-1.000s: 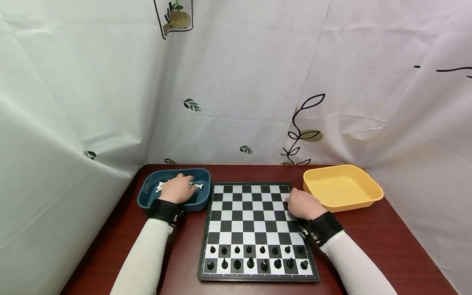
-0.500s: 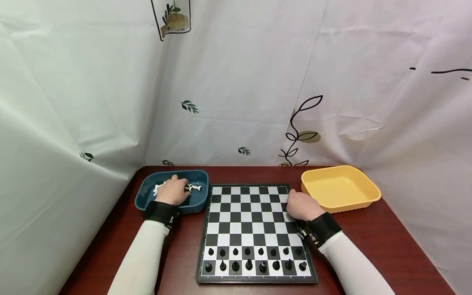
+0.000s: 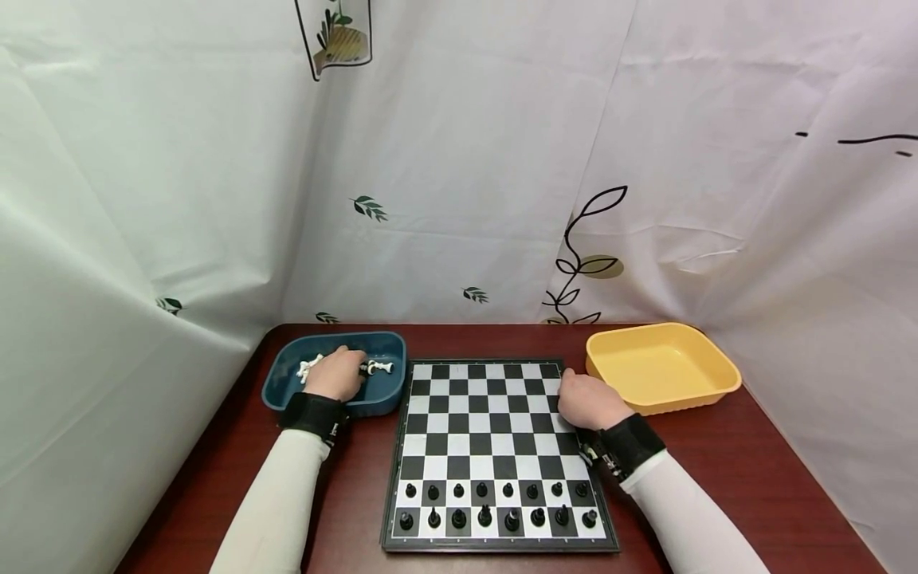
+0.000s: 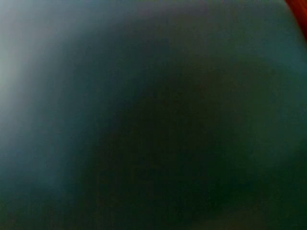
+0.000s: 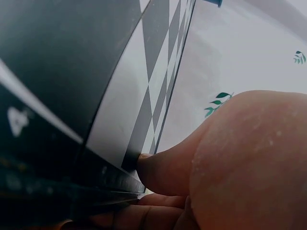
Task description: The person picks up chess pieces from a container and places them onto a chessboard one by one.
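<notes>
My left hand (image 3: 335,375) reaches down into a blue tray (image 3: 386,399) left of the chessboard. White chess pieces (image 3: 308,367) lie beside that hand, and another white piece (image 3: 380,367) shows just right of its fingers. The fingertips are hidden, so whether they hold a piece does not show; the left wrist view is dark and blurred. At the chessboard's (image 3: 469,422) right edge is my right hand (image 3: 592,401). In the right wrist view, its thumb (image 5: 165,170) presses the board's top near the rim while the fingers (image 5: 148,218) lie against the side, gripping the edge.
Black chess pieces (image 3: 484,516) stand in two rows on the board's near side. A yellow tray (image 3: 667,371) sits at the back right of the dark red table (image 3: 724,454). Pale patterned cloth (image 3: 459,159) hangs behind and along both sides.
Inside the blue tray my left hand has shifted slightly, and its fingers look more tucked down. My right hand stays on the board's edge. The head view has moved a little.
</notes>
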